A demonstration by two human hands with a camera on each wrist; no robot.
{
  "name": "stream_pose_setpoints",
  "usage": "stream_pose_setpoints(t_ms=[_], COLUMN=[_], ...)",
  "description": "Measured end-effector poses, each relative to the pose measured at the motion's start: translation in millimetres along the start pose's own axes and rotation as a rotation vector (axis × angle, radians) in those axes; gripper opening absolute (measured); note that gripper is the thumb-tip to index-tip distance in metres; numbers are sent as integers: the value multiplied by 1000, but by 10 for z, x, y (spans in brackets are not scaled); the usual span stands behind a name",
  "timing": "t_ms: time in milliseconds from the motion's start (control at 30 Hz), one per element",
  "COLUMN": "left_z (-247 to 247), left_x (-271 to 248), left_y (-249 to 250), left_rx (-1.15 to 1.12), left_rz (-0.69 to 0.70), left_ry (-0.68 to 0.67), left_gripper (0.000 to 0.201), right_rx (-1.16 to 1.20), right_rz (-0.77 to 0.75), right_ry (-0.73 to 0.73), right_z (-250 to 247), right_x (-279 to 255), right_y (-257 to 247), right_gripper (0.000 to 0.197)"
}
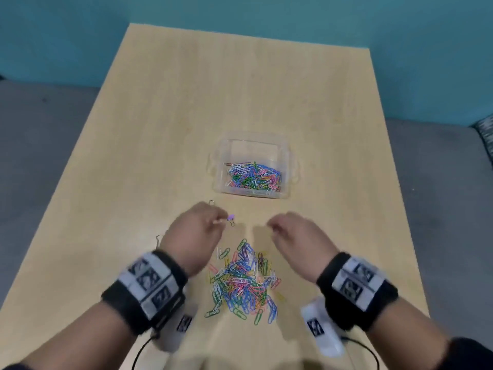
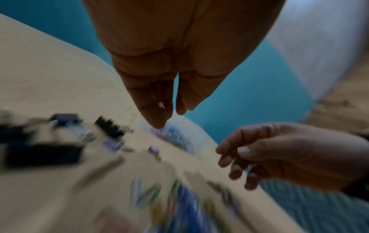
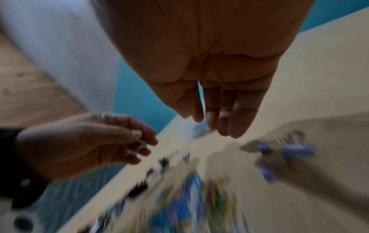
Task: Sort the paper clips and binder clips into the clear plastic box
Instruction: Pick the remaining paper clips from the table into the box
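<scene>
The clear plastic box (image 1: 286,166) stands mid-table with several coloured paper clips in it. A pile of coloured paper clips (image 1: 241,281) lies on the table between my wrists. My left hand (image 1: 217,222) hovers beyond the pile's left side, just left of a small purple binder clip (image 1: 231,218). In the right wrist view its thumb and fingers pinch a small teal clip (image 3: 143,142). My right hand (image 1: 272,228) hovers beyond the pile's right side, fingers loosely curled, with no clip visible in it. Both wrist views are blurred.
Black binder clips (image 2: 108,127) and purple binder clips (image 2: 112,145) lie on the table (image 1: 186,102) left of my left hand. More purple binder clips (image 3: 295,149) lie right of my right hand. Grey floor borders the table on both sides, and a teal wall stands behind it.
</scene>
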State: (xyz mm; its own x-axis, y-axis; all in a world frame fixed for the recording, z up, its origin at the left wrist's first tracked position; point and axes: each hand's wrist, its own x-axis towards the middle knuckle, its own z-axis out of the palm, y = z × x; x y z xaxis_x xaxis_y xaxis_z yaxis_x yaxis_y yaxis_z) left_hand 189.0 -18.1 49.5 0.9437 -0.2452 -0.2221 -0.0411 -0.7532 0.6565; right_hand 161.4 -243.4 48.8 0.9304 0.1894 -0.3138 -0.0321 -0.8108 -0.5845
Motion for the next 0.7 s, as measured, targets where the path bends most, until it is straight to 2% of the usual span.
stream_pose_setpoints(t_ms=[100, 233, 333, 400, 467, 533, 567, 633, 700], left_z=[309, 580, 582, 480, 375, 355, 382, 477, 588], left_x=[-386, -444, -440, -551, -726, -905, -974, -1025, -948], left_y=[-157, -310, -340, -337, -373, -451, -468, -423, -337], left_rx=[161, 442, 437, 344, 252, 196, 191, 243, 290], left_rz=[131, 400, 455, 410, 234, 29, -20, -27, -2], left_ry=[-128, -198, -232, -175, -106, -164, -210, -249, -224], left_gripper=[38, 50, 47, 39, 40, 67, 80, 88, 89], right_rx=[-216, -388, -349, -291, -249, -232, -224, -222, -225], right_rz=[-135, -223, -291, -268, -158, -26, 21, 42, 22], right_ry=[-163, -151, -132, -97, -67, -114, -150, -162, -116], right_z=[412, 712, 739, 679, 618, 616, 648, 758, 876], right_x=[-269, -472, -589, -685, -825, -956, -991, -977, -850], right_y=[21, -40, 8, 89, 190, 250, 255, 178, 62], right_gripper=[38, 53, 47, 47, 53, 66, 75, 86, 87])
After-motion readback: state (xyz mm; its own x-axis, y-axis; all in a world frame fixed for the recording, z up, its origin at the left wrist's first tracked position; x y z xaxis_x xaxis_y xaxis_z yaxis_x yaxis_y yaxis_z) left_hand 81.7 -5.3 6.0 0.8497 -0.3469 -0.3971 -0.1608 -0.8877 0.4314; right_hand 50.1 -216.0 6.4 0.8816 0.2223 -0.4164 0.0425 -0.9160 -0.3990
